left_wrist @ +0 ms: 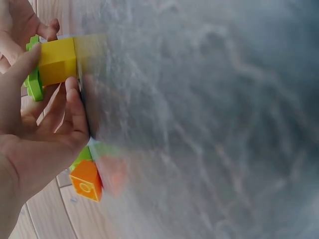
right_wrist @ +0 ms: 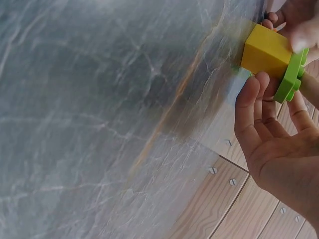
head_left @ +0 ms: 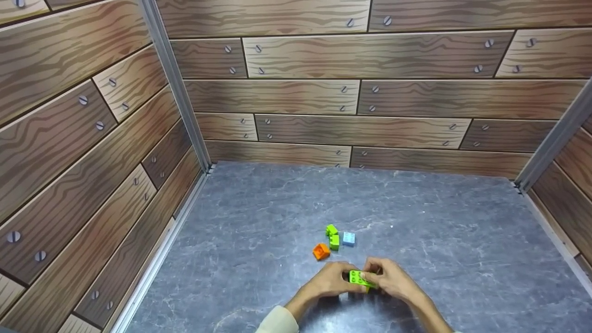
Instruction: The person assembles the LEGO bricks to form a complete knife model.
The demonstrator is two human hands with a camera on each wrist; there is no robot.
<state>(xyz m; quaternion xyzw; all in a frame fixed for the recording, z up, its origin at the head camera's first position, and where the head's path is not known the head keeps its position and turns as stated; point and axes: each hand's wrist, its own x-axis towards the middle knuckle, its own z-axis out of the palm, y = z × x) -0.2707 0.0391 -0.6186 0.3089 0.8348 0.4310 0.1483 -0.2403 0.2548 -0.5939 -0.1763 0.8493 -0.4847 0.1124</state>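
Observation:
A flat green toy building brick (head_left: 355, 277) sits studs up on a yellow building brick (left_wrist: 59, 59), close above the grey surface. My left hand (head_left: 329, 280) grips the yellow brick, its thumb along the near side. From the other side my right hand (head_left: 392, 278) holds the green brick, with the thumb on its studs and curled fingers near the far edge. In the right wrist view the yellow brick (right_wrist: 266, 50) and green brick (right_wrist: 290, 77) meet at a slight slant; whether they are fully joined I cannot tell.
Beyond the hands lie an orange brick (head_left: 321, 251) on its side, two small green bricks (head_left: 334, 242) touching or nearly so, and a light blue brick (head_left: 348, 238). The grey marbled surface (head_left: 222, 259) is bounded by wood-patterned walls (head_left: 296, 97) with metal corner posts.

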